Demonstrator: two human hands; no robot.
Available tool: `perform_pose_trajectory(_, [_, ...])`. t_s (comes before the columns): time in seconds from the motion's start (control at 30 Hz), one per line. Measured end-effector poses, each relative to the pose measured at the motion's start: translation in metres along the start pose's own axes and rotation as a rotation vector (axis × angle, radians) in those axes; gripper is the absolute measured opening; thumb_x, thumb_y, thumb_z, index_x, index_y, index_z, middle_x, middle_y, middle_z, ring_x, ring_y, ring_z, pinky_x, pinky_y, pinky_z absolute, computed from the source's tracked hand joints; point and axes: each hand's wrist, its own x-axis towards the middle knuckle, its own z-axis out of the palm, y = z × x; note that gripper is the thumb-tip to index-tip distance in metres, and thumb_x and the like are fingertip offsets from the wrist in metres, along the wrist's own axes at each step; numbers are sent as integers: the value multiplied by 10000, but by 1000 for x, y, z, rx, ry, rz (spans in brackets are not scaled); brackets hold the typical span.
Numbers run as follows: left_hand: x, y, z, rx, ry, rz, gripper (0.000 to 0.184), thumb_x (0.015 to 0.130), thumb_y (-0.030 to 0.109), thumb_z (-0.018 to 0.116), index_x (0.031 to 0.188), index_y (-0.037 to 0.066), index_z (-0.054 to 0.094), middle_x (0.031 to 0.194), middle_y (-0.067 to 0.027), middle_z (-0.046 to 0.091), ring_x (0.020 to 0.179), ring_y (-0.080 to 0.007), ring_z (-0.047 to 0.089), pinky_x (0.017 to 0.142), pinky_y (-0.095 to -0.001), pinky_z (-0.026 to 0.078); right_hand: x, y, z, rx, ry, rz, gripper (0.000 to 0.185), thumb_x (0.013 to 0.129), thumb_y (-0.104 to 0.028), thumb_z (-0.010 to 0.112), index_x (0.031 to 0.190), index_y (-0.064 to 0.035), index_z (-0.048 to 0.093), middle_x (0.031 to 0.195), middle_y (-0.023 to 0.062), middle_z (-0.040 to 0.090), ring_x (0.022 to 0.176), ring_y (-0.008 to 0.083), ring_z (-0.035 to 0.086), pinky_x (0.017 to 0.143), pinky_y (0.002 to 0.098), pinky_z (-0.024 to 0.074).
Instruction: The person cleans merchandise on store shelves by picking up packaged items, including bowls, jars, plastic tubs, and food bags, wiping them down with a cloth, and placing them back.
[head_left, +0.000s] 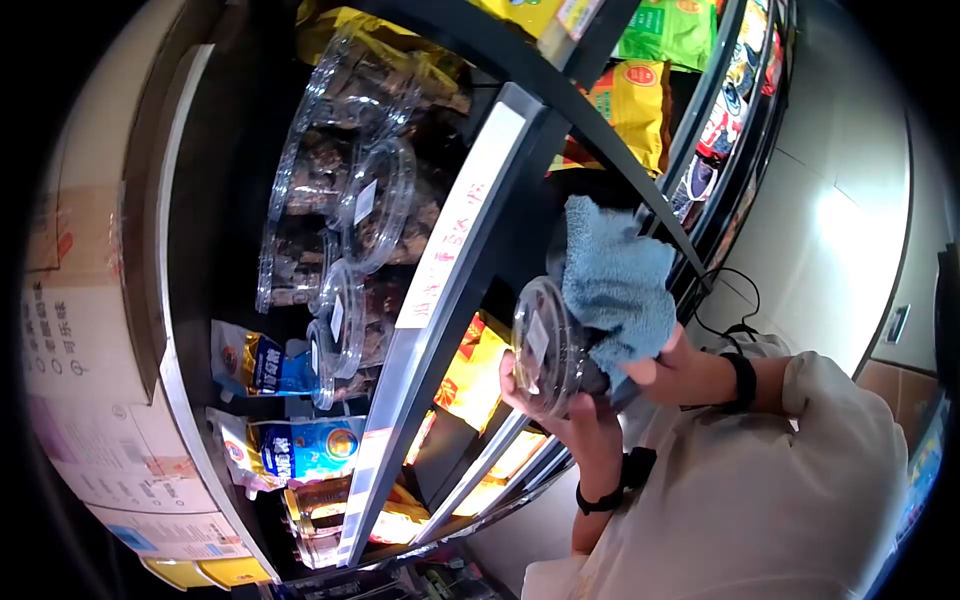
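Left hand: here's the left hand [588,430], grip clamped on a round clear plastic tub [545,350], fingers curled round its far and left sides, a dark wristband [635,468] behind them.
Tub: it's up off the shelves, in front of the rack and close to the person, tilted, dark contents showing through, a white sticker [538,338] on its clear lid.
Right hand: and the right hand [672,372] has its grip closed on a bunched blue terry cloth [620,285], a black band [743,380] on that wrist.
Cloth: right up at the tub's side, overlapping its edge in this view; exact contact underneath is hidden.
Upper shelf: on the far side, more clear lidded tubs [375,205] crowd together, brownish pieces inside; to their left stand blue snack bags [310,450].
Shelf edge: a white strip [445,240] runs along it, red handwriting too blurred to read.
Lower shelves: yellow packets [470,375] beyond the left hand; over to the right, a yellow-orange bag [635,100] and a green bag [665,30].
Top of the rack: cardboard boxes [80,300], printed and taped.
Near side: the person's pale shirt [740,500], and glossy floor [810,250] catching the light off to the right.
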Motion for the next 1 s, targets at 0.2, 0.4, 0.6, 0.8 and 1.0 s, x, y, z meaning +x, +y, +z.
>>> perform_pose_trajectory(0.2, [13,8,2,-26,-119,52,969,856,720,546,1553,157,176,1485,-173,371,1332,-356,438,1092,-498,393,2,-8,-4,302,13,96,545,878,-72,594,1394,3,436,1354,144,498,1250,246,488,1072,379,370])
perform_pose_trajectory(0.4, [16,-43,-53,-399,-351,-259,895,892,725,459,1523,128,242,1465,-145,426,1315,-358,455,1128,-540,330,23,3,-26,476,-65,404,398,922,-109,606,1298,3,540,1217,100,603,1152,167,550,977,334,440])
perform_pose_trajectory(0.6, [16,-54,-46,-11,-18,-312,581,1007,497,429,1333,20,493,1280,-107,573,1133,-245,580,1019,-401,449,32,-15,-27,-273,-122,-179,324,829,-215,684,1103,-41,671,1124,153,666,1002,365,640,918,405,498])
perform_pose_trajectory(0.8, [16,0,-8,33,9,-390,503,1037,415,377,1348,37,489,1290,-107,568,1176,-226,578,981,-347,481,28,-13,-19,-547,-84,-483,324,776,-268,738,1035,-78,699,1112,126,673,998,334,660,860,443,533])
perform_pose_trajectory(1.0, [-4,-41,-48,-142,42,-395,585,1042,499,334,1344,25,497,1293,-139,580,1157,-276,587,994,-416,477,32,-14,-11,-677,-152,-637,269,763,-207,702,1004,-87,689,1082,104,669,991,317,662,838,414,544])
